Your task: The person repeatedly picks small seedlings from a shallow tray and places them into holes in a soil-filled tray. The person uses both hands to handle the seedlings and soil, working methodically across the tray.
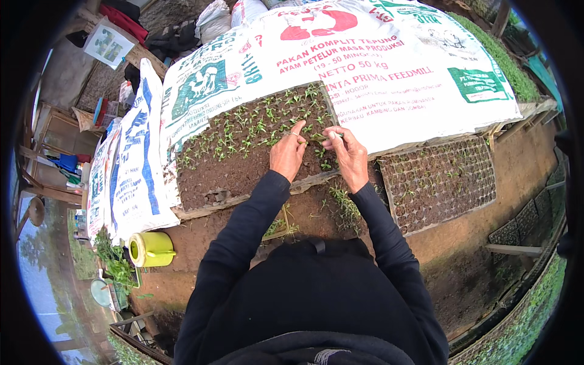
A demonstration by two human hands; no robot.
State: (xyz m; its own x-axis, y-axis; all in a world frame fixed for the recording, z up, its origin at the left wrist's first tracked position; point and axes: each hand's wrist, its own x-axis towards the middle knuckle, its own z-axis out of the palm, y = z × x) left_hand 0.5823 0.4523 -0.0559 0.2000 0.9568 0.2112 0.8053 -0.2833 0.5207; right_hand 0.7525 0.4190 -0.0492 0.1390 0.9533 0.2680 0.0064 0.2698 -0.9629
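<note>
A soil-filled seedling tray (228,182) lies before me on feed sacks, small green seedlings (246,130) standing over its far and right parts and bare soil along its near left. Over the right part of the tray is my left hand (288,153), a ring on one finger, thumb and forefinger close together beside small leaves. My right hand (349,155), at the tray's right edge, pinches a small green seedling (321,137) between thumb and fingers. The two hands' fingertips nearly meet; whether the left one also grips the seedling is unclear.
White woven feed sacks (383,105) cover the bench. A second seedling tray (438,182) lies lower right. Loose seedlings (346,207) lie below the bench edge, near my right forearm. A yellow-green plastic pail (151,249) stands lower left, near leafy plants (116,267).
</note>
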